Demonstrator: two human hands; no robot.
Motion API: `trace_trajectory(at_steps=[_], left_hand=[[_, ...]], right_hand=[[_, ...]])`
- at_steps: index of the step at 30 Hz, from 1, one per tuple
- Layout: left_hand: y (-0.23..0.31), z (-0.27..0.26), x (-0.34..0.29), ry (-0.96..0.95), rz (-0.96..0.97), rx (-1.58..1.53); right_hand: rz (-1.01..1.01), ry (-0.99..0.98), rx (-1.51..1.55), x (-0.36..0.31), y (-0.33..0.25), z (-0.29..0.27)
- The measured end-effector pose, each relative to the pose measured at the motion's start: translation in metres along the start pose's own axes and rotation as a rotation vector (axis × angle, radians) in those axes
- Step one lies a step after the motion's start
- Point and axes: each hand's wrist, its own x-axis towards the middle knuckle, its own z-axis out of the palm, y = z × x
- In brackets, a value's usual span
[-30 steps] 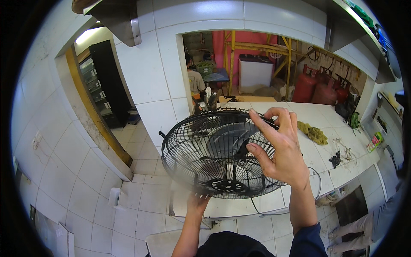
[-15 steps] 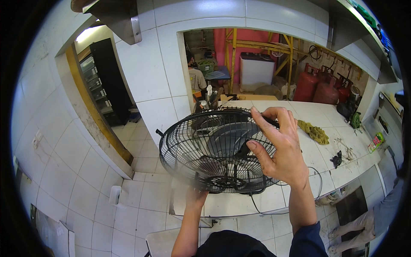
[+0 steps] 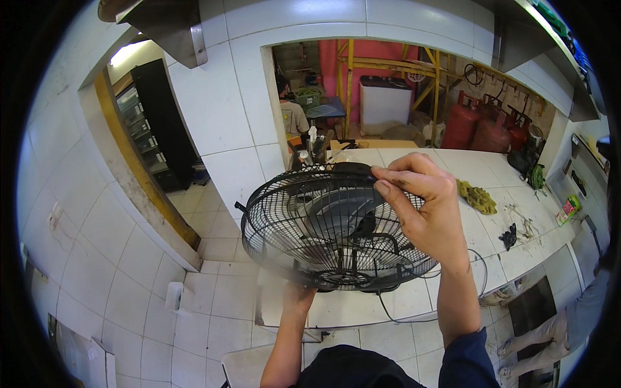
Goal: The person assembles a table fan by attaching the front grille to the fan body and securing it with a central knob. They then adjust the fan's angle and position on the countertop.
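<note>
A black electric fan [image 3: 336, 223] with a round wire guard is tilted over the near end of the white tiled counter [image 3: 401, 304]. My right hand [image 3: 427, 204] is at the far right of the guard, thumb and forefinger pinched together at its rim. My left hand [image 3: 299, 296] is against the near lower edge of the guard, its fingers hidden behind the wires, holding the fan from below. Inside the guard the dark round motor housing shows. A black cord [image 3: 388, 313] runs from the fan across the counter to the right.
A yellow-green rag [image 3: 477, 197], a crumpled black scrap [image 3: 509, 237] and a green packet [image 3: 568, 210] lie on the counter's right part. Red gas cylinders [image 3: 461, 123] and a white washer-like machine [image 3: 385, 107] stand beyond the opening. One person [image 3: 294, 116] is beyond it; another's legs [image 3: 540, 339] show at right.
My right thumb has risen toward the forefinger, closing a wide gap into a pinch at the guard's rim. My left hand stays in nearly the same place under the fan.
</note>
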Motion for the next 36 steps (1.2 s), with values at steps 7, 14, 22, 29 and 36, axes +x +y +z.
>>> trace_trajectory(at_steps=[7, 14, 22, 29, 36], left_hand=[[-0.004, -0.001, 0.002, 0.039, 0.011, 0.021], [0.004, 0.002, -0.004, -0.13, -0.04, -0.041], [0.014, -0.028, 0.017, -0.246, 0.097, 0.265], [0.012, -0.031, 0.018, -0.298, 0.145, 0.358], [0.009, -0.01, 0.011, -0.228, 0.131, 0.264]], right_hand=[[0.074, -0.07, 0.041, 0.009, 0.0, -0.005], [0.068, -0.08, 0.019, 0.012, 0.0, -0.005], [0.082, -0.14, -0.048, 0.016, -0.001, -0.005], [0.021, -0.134, -0.042, 0.014, -0.003, -0.005], [0.048, -0.127, 0.029, 0.014, 0.004, -0.006]])
